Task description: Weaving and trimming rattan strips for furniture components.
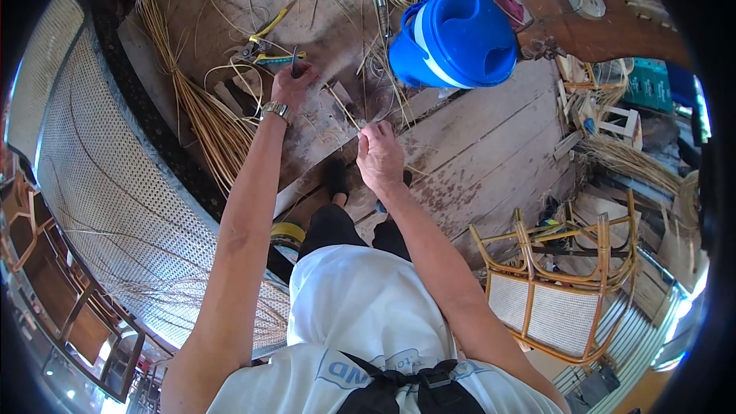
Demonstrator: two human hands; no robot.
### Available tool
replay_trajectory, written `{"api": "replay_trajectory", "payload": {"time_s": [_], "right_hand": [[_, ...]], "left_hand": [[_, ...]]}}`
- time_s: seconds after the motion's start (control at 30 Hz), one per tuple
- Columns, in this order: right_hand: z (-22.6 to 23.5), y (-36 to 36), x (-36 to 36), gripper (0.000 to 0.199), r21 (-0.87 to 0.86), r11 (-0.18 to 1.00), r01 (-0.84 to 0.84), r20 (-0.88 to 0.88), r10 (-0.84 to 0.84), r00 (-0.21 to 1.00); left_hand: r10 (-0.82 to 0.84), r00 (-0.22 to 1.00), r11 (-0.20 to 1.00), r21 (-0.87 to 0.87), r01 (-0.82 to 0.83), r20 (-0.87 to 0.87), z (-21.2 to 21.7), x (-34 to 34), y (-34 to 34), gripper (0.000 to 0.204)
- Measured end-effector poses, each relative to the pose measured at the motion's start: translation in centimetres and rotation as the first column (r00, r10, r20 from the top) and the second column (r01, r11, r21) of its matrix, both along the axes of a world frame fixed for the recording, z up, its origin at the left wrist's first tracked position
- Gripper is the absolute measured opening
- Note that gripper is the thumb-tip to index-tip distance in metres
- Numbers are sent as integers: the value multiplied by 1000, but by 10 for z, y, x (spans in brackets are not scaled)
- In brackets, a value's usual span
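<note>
Right now, planks fill the middle: one wooden floor point(491, 146), partly covered by the person's body. Along its left edge leans one big woven cane panel point(123, 169), its outer side cut off by the view's dark rim. Over by the right-hand edge, it's one rattan frame point(527, 257) with two pale panels, lower parts tough to read. One cane bundle point(192, 107) lies toward the floor's far left corner, strands too many to count, lower end behind the forearm. One blue jug point(460, 38) stands near the far edge, its base mostly hidden.

And the two hands! The left hand point(295, 80), below one pair of yellow-handled shears point(264, 44), has its fingers curled around one dark slim thing point(295, 61), too small to identify. The right hand point(378, 155) is pinching the near end of one cane strip point(343, 105), mid-floor, between both hands; its far end sits near the left hand, touching or not, can't tell.
</note>
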State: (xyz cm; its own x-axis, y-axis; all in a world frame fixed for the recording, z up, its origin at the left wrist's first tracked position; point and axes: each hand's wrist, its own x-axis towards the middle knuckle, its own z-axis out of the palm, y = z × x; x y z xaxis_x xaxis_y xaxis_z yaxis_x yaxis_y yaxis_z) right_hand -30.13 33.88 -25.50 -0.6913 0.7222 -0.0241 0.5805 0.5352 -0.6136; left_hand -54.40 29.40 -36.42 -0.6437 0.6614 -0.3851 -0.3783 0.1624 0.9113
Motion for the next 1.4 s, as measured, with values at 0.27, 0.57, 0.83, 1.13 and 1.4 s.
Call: {"api": "replay_trajectory", "payload": {"time_s": [0.27, 0.57, 0.83, 1.13, 1.4], "right_hand": [[-25, 1, 4, 29, 236, 963, -126, 159, 90, 983], [-39, -2, -4, 24, 73, 992, -100, 281, 76, 957], [-46, 0, -19, 10, 76, 997, -28, 157, 16, 987], [-53, 4, -18, 30, -223, 943, 249, 214, -202, 956], [-69, 21, -18, 34, -220, 943, 251, 216, -204, 955]], "left_hand": [[-89, 962, 968, -250, 23, -258, 3, 4, 2, 16], [-128, 946, 958, -284, 40, -298, -8, -7, 1, 17], [-182, 831, 829, -536, -157, -525, 30, 2, 5, 31], [-447, 668, 844, -528, 95, -595, 46, 85, -60, 27], [-636, 584, 717, -667, 203, -505, 48, 78, -33, 22]]}}
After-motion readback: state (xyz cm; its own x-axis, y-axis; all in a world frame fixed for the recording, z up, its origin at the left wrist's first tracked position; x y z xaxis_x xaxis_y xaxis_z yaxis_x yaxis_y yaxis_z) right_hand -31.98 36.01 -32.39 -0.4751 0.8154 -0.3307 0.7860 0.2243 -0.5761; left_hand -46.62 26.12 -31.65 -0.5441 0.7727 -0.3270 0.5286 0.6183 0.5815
